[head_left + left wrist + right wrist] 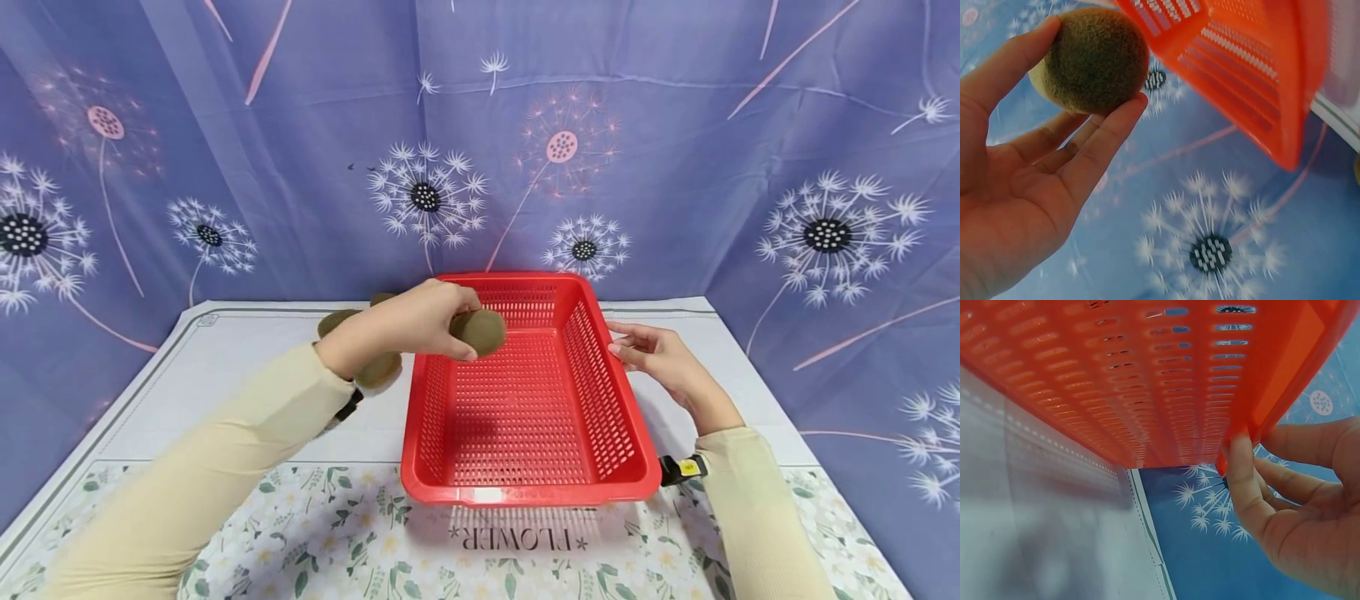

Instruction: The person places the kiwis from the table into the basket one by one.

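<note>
My left hand (pixel 420 321) grips a brown fuzzy kiwi (pixel 483 332) over the left side of a red plastic basket (pixel 525 493). In the left wrist view, thumb and fingers pinch this kiwi (pixel 1094 59) from opposite sides, clear of the basket wall (pixel 1235 75). My right hand (pixel 663 362) holds the basket's right rim, with thumb and fingers on either side of it in the right wrist view. Inside the basket only bare slotted floor shows. More kiwis, one of them a round kiwi (pixel 378 375), lie left of the basket, partly covered by my left wrist.
A white table cover (pixel 187 375) with a floral front part (pixel 315 533) lies under the basket. Behind and at both sides hangs a blue dandelion-print curtain (pixel 322 167), close to the basket's far edge.
</note>
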A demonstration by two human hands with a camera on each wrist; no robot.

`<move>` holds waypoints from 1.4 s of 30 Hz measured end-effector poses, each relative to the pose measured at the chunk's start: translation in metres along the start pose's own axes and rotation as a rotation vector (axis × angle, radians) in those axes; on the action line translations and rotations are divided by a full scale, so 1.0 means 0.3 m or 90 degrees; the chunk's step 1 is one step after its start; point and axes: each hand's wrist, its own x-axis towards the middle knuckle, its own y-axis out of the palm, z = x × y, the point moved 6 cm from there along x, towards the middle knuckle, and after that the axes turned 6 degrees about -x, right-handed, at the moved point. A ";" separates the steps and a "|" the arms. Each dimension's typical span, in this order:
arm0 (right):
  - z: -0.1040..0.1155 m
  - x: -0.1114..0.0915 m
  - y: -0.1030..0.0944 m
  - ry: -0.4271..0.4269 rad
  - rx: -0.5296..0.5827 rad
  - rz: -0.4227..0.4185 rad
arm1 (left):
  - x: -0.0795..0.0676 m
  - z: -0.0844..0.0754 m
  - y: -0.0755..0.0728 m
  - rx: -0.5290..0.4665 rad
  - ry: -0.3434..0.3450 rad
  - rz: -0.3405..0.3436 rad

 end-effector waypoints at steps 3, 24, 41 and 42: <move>-0.002 0.000 -0.002 0.007 0.003 -0.006 | 0.053 -0.028 0.025 -0.010 -0.014 0.023; -0.009 0.002 -0.005 0.028 0.013 -0.008 | 0.290 -0.168 0.307 -0.045 -0.061 0.164; -0.015 0.002 -0.004 0.034 0.015 -0.012 | 0.296 -0.163 0.539 -0.025 -0.150 0.295; -0.015 0.002 -0.005 0.033 0.013 -0.011 | 0.294 -0.162 0.547 -0.024 -0.152 0.298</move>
